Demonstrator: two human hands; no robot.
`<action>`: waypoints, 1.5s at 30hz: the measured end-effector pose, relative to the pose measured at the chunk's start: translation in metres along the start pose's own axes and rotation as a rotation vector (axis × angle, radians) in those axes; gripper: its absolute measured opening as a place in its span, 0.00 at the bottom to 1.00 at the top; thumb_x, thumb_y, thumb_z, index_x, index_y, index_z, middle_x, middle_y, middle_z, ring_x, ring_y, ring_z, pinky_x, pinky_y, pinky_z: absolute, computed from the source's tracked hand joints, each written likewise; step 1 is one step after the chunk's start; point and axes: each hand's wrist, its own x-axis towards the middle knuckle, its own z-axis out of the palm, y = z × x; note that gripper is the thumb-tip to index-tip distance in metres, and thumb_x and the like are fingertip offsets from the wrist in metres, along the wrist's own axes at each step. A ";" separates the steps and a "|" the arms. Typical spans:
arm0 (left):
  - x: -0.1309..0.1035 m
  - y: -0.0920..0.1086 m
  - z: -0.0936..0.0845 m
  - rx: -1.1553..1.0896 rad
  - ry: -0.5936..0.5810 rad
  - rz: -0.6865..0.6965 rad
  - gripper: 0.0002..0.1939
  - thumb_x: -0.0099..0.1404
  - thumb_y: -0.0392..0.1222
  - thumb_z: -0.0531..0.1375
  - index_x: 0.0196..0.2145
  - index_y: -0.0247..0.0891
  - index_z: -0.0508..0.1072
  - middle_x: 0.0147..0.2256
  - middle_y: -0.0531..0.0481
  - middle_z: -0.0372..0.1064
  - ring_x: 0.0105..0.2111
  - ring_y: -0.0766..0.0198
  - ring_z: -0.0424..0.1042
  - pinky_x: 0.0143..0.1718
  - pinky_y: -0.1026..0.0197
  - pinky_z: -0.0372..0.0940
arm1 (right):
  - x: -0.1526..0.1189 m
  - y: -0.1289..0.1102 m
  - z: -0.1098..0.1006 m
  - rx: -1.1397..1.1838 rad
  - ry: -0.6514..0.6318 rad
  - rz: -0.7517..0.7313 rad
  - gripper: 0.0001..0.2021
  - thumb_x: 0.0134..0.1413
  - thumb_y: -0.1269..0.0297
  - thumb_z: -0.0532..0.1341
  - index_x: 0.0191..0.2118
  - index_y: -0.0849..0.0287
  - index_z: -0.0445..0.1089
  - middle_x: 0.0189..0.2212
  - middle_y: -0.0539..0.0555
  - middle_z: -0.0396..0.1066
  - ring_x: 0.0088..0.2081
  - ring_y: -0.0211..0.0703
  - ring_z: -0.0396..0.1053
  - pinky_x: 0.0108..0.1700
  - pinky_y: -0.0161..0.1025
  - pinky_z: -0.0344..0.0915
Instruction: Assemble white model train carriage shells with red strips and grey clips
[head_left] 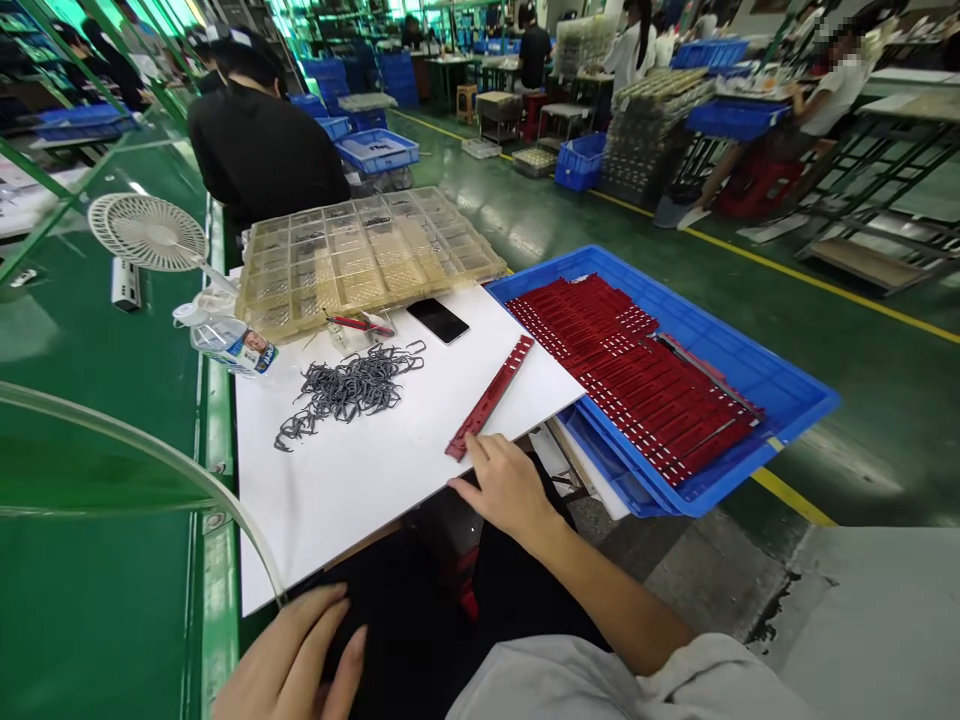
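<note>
— So, what has the right hand point(504, 487) got?

— Nothing held; its grip is open, fingertips just touching the near end of the red strip point(489, 397) lying aslant on the white worktop point(360, 480).

— And the left hand point(296, 660)?

— Flat and empty at the worktop's near edge.

— How would the strip handle?

— Light, thin and stiff, I'd judge; best pinched by its long edges. Beside it lie a heap of grey wire hooks point(349, 388), a phone point(437, 320) and a blue crate point(757, 370) of more strips.

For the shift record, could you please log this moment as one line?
right hand: open, fingertips at near end of red strip | left hand: open, flat at near edge of white board | grey clips: piled on board
</note>
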 end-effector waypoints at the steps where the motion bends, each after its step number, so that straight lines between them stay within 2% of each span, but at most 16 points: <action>1: 0.015 -0.003 0.012 -0.006 -0.012 0.006 0.15 0.73 0.31 0.66 0.54 0.43 0.78 0.48 0.42 0.82 0.45 0.49 0.84 0.47 0.50 0.80 | 0.003 -0.004 0.003 0.037 -0.019 -0.070 0.32 0.69 0.50 0.70 0.67 0.70 0.72 0.53 0.68 0.81 0.51 0.60 0.78 0.52 0.53 0.78; 5: 0.081 -0.005 0.073 -0.045 0.073 -0.048 0.18 0.78 0.36 0.60 0.63 0.38 0.71 0.55 0.31 0.77 0.54 0.42 0.81 0.52 0.44 0.80 | 0.022 0.010 0.008 0.230 0.008 -0.220 0.25 0.73 0.53 0.66 0.67 0.63 0.74 0.58 0.64 0.81 0.57 0.57 0.78 0.59 0.52 0.76; 7: 0.102 0.002 0.103 0.012 0.034 -0.050 0.25 0.79 0.42 0.60 0.69 0.36 0.67 0.63 0.25 0.72 0.62 0.36 0.76 0.58 0.37 0.77 | 0.033 0.036 0.005 0.262 0.141 -0.138 0.21 0.77 0.54 0.60 0.64 0.61 0.76 0.58 0.63 0.81 0.59 0.56 0.77 0.65 0.54 0.72; 10: 0.118 0.020 0.139 0.055 -0.106 -0.014 0.33 0.80 0.51 0.58 0.76 0.35 0.62 0.73 0.25 0.63 0.73 0.32 0.64 0.69 0.32 0.66 | 0.047 0.083 -0.001 0.135 0.330 0.128 0.24 0.78 0.53 0.56 0.68 0.61 0.73 0.65 0.68 0.75 0.67 0.62 0.69 0.71 0.63 0.64; 12: 0.126 0.032 0.155 0.098 -0.211 -0.032 0.40 0.80 0.60 0.57 0.78 0.32 0.60 0.78 0.27 0.53 0.78 0.30 0.53 0.74 0.29 0.56 | 0.054 0.106 0.001 0.054 0.338 0.233 0.30 0.76 0.48 0.57 0.69 0.65 0.71 0.70 0.74 0.68 0.71 0.69 0.63 0.71 0.69 0.62; 14: 0.134 0.038 0.165 0.131 -0.251 -0.066 0.45 0.79 0.68 0.54 0.79 0.32 0.57 0.80 0.31 0.48 0.80 0.30 0.47 0.77 0.27 0.49 | 0.058 0.111 0.008 0.025 0.312 0.220 0.31 0.75 0.46 0.57 0.67 0.69 0.72 0.70 0.77 0.65 0.70 0.73 0.62 0.69 0.70 0.64; 18: 0.135 0.025 0.164 0.181 -0.276 -0.136 0.48 0.79 0.72 0.50 0.80 0.33 0.56 0.80 0.34 0.48 0.79 0.29 0.48 0.76 0.25 0.48 | 0.050 0.084 0.021 0.082 0.284 0.015 0.29 0.77 0.46 0.55 0.65 0.66 0.75 0.67 0.75 0.70 0.66 0.69 0.67 0.67 0.68 0.68; 20: 0.123 0.010 0.156 0.211 -0.276 -0.180 0.47 0.78 0.71 0.53 0.79 0.33 0.58 0.79 0.32 0.52 0.77 0.28 0.53 0.74 0.25 0.53 | 0.051 0.069 0.023 0.168 0.241 -0.080 0.27 0.77 0.47 0.56 0.66 0.63 0.73 0.65 0.71 0.73 0.63 0.66 0.71 0.66 0.67 0.70; 22: 0.109 -0.005 0.145 0.238 -0.260 -0.229 0.44 0.78 0.69 0.55 0.78 0.35 0.62 0.78 0.30 0.56 0.75 0.27 0.59 0.72 0.25 0.56 | 0.068 0.066 0.020 0.303 0.228 -0.099 0.25 0.77 0.46 0.56 0.64 0.60 0.75 0.60 0.68 0.77 0.58 0.61 0.76 0.62 0.63 0.74; 25: 0.093 -0.019 0.133 0.255 -0.225 -0.310 0.41 0.78 0.67 0.57 0.76 0.36 0.66 0.74 0.26 0.61 0.72 0.27 0.63 0.70 0.24 0.57 | 0.134 0.084 0.015 0.558 0.368 0.092 0.23 0.72 0.39 0.59 0.47 0.56 0.78 0.46 0.63 0.82 0.44 0.54 0.78 0.48 0.52 0.78; 28: 0.087 -0.022 0.130 0.263 -0.172 -0.328 0.40 0.78 0.66 0.57 0.74 0.34 0.68 0.75 0.25 0.60 0.74 0.27 0.60 0.72 0.24 0.53 | 0.219 0.113 0.016 0.890 0.715 0.490 0.24 0.70 0.37 0.58 0.34 0.54 0.66 0.34 0.55 0.75 0.34 0.45 0.74 0.34 0.39 0.72; 30: 0.085 -0.021 0.131 0.262 -0.127 -0.276 0.38 0.79 0.63 0.57 0.75 0.35 0.67 0.77 0.27 0.56 0.76 0.29 0.57 0.74 0.28 0.51 | 0.263 0.130 0.025 0.926 0.849 0.613 0.22 0.75 0.42 0.52 0.33 0.52 0.59 0.32 0.51 0.70 0.32 0.41 0.70 0.32 0.37 0.69; 32: 0.082 -0.021 0.134 0.252 -0.105 -0.224 0.36 0.80 0.59 0.56 0.75 0.35 0.66 0.77 0.28 0.56 0.75 0.32 0.59 0.73 0.33 0.54 | 0.287 0.144 0.038 0.893 0.932 0.667 0.20 0.77 0.48 0.49 0.32 0.51 0.55 0.32 0.49 0.65 0.33 0.41 0.69 0.37 0.38 0.71; 36: 0.080 -0.025 0.135 0.251 -0.119 -0.216 0.32 0.81 0.58 0.56 0.70 0.33 0.72 0.71 0.26 0.67 0.68 0.34 0.69 0.66 0.38 0.62 | 0.295 0.163 0.066 0.855 1.009 0.702 0.18 0.77 0.50 0.47 0.32 0.50 0.51 0.30 0.48 0.59 0.37 0.43 0.69 0.42 0.41 0.73; 41: 0.081 -0.030 0.130 0.258 -0.040 -0.270 0.26 0.80 0.57 0.57 0.55 0.30 0.79 0.62 0.22 0.74 0.64 0.32 0.71 0.65 0.34 0.60 | 0.301 0.182 0.089 0.854 1.004 0.702 0.14 0.76 0.54 0.48 0.34 0.49 0.51 0.31 0.47 0.59 0.33 0.41 0.68 0.39 0.39 0.72; 45: 0.077 -0.022 0.132 0.270 0.082 -0.145 0.20 0.79 0.52 0.61 0.57 0.34 0.78 0.56 0.29 0.78 0.58 0.39 0.76 0.62 0.39 0.63 | 0.307 0.203 0.100 0.840 0.963 0.649 0.15 0.77 0.53 0.47 0.34 0.50 0.51 0.31 0.48 0.58 0.33 0.41 0.68 0.38 0.38 0.71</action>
